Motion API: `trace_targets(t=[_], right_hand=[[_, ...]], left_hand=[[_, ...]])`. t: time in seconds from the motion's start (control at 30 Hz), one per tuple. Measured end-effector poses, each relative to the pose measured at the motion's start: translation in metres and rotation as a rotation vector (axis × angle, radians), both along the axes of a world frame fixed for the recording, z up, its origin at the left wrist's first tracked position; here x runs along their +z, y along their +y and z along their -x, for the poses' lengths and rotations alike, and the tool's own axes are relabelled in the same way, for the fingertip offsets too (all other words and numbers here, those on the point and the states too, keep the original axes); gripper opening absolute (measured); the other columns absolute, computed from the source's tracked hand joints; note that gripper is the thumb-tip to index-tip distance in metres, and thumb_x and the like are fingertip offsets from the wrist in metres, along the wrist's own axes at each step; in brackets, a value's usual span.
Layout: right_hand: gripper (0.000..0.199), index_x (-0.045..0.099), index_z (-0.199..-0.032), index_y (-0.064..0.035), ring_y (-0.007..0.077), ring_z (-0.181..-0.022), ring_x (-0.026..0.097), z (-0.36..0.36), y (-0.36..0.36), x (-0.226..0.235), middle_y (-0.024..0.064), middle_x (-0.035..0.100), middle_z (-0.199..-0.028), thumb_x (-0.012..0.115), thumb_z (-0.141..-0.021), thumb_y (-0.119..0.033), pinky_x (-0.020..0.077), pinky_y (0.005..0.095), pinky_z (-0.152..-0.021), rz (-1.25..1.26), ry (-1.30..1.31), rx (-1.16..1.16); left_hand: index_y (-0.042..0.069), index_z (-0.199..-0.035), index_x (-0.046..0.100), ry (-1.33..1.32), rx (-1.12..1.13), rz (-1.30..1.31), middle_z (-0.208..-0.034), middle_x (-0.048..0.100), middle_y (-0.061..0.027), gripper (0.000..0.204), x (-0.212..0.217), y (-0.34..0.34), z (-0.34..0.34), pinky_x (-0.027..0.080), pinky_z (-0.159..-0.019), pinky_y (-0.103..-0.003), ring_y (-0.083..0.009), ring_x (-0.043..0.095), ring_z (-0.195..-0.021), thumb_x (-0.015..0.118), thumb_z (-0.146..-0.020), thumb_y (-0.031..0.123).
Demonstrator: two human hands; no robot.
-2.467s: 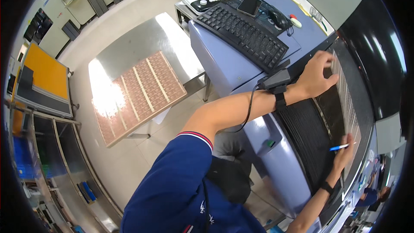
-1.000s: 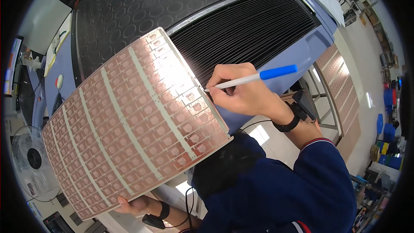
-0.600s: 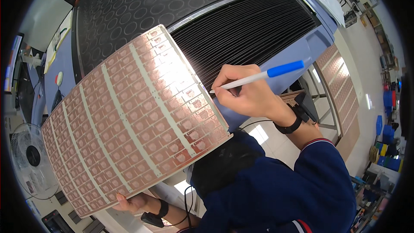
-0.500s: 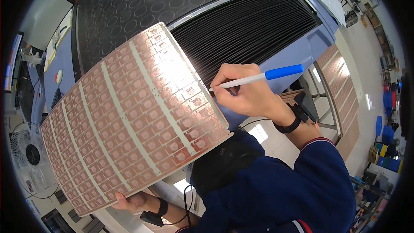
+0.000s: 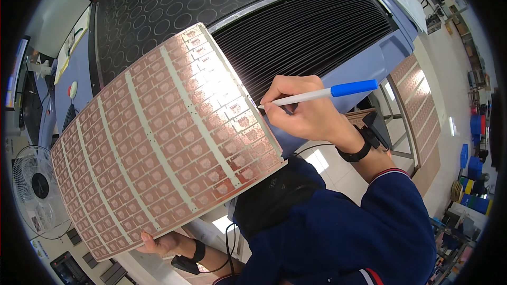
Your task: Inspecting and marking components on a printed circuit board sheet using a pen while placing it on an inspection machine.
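Observation:
A large copper-coloured circuit board panel [image 5: 158,142], patterned with rows of small square units and pale strips, is tilted in front of me. At its lower left edge my left hand [image 5: 159,244] grips it, thumb on the face and the other fingers behind. My right hand [image 5: 298,106] pinches a white pen [image 5: 309,96] with a blue cap on its back end. The pen's tip meets the panel's right edge, around the middle of that side. Each wrist wears a black band with a small dark device.
Behind the panel lies a machine bed with a black circle-patterned surface [image 5: 179,0] and a ribbed black section [image 5: 301,26]. A white fan [image 5: 39,184] stands at left. More copper panels [image 5: 417,105] lean on a rack at right. Blue bins sit farther right.
The panel and my right hand with the pen have shifted very slightly up and to the right in view. Both hands keep their holds.

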State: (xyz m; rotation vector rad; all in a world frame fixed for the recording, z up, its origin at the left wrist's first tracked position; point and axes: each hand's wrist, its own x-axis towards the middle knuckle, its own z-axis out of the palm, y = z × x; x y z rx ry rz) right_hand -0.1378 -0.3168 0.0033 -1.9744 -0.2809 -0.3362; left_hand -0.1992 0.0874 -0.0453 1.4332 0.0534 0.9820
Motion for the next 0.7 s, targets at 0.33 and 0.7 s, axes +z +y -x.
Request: trace_targets(t=[0.33,0.7], right_hand=[[0.005,0.068,-0.080,0.0014,0.0091,-0.051,0.056,-0.0010,-0.0011,-0.0005,0.0057,0.066,-0.067,0.066,-0.078,-0.002,0.0402,0.0240,-0.046,0.013,-0.020,0.014],[0.003,0.067,-0.078,0.0005,0.0098,-0.052,0.056,-0.0005,-0.0017,0.0025,0.0051,0.065,-0.065,0.066,-0.077,-0.002,0.0401,0.0248,-0.046,-0.002,0.021,0.065]], left_hand=[[-0.005,-0.152,0.022,0.028,-0.014,0.006,-0.149,0.037,-0.0258,0.088,0.0026,-0.0006,0.0013,0.041,-0.110,-0.050,-0.0340,0.046,-0.132,0.060,-0.077,0.022],[-0.004,-0.153,0.022,0.060,0.008,0.008,-0.149,0.037,-0.0253,0.089,0.0062,-0.0028,0.0026,0.041,-0.109,-0.051,-0.0345,0.045,-0.132,0.059,-0.077,0.023]])
